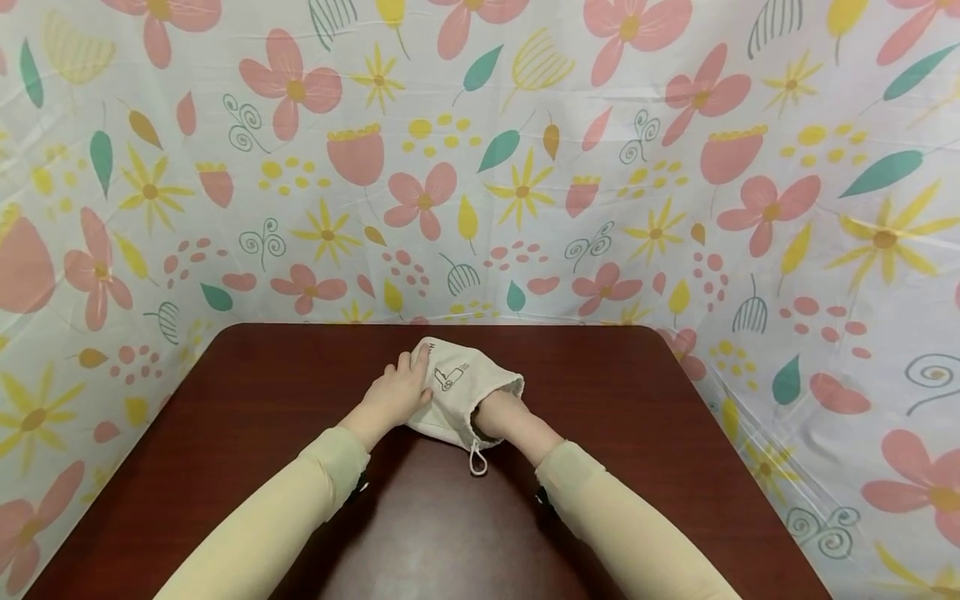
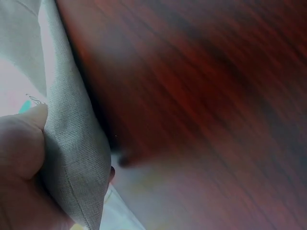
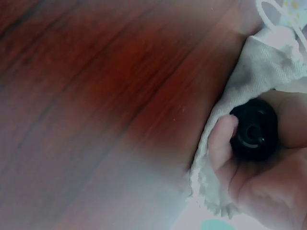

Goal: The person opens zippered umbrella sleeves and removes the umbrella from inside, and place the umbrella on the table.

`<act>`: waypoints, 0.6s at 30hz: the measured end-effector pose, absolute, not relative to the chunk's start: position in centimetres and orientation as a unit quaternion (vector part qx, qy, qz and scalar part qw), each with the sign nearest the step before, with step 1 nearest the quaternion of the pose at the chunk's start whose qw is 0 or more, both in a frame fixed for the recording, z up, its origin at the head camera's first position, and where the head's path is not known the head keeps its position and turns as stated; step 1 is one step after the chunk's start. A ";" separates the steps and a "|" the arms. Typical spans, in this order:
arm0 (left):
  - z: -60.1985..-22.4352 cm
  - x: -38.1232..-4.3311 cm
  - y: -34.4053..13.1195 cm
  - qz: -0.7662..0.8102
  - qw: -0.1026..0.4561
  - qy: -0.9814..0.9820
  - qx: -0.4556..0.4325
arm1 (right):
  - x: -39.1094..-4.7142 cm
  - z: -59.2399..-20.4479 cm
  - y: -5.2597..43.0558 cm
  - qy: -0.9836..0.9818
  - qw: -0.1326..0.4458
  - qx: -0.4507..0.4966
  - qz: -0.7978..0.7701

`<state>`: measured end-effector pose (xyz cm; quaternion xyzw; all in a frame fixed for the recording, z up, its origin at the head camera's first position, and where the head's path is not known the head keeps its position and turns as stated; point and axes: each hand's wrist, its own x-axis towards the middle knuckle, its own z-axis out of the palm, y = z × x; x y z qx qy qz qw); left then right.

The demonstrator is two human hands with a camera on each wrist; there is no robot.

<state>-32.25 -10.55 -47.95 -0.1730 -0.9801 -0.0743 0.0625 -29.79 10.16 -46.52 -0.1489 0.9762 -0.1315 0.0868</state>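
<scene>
A pale cloth drawstring bag [image 1: 457, 387] with a small line drawing like a hair dryer on it lies on its side, its mouth turned to the right. My left hand [image 1: 396, 392] grips its closed end; in the left wrist view the thumb [image 2: 36, 117] lies on one side of the cloth and a fingertip shows past the other. My right hand [image 1: 510, 421] reaches into the bag's mouth. In the right wrist view that hand holds a black round-ended object [image 3: 254, 129], the thumb and fingers curled about it. The rest of the object is hidden in the bag.
The bag lies on a dark reddish-brown wooden table [image 1: 300, 367]. A white drawstring loop [image 1: 477, 460] hangs from its mouth onto the tabletop. Behind and beside the table hangs a flower-printed curtain [image 1: 480, 167].
</scene>
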 end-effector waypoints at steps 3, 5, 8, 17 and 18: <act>-48.1 -32.3 -10.6 -0.085 0.067 -0.979 -0.171 | -31.3 -47.9 10.8 0.972 0.091 -0.170 -0.137; -48.2 -32.4 -10.6 -0.090 0.065 -0.979 -0.170 | -31.6 -48.0 11.2 0.969 0.089 -0.186 -0.135; -48.3 -32.4 -10.4 -0.098 0.066 -0.978 -0.170 | -32.1 -48.1 11.8 0.964 0.089 -0.216 -0.125; -48.3 -32.4 -10.6 -0.098 0.072 -0.978 -0.170 | -33.4 -47.6 13.0 0.946 0.117 -0.255 -0.160; -48.2 -32.4 -10.6 -0.098 0.074 -0.978 -0.171 | -33.5 -47.5 13.1 0.945 0.125 -0.253 -0.166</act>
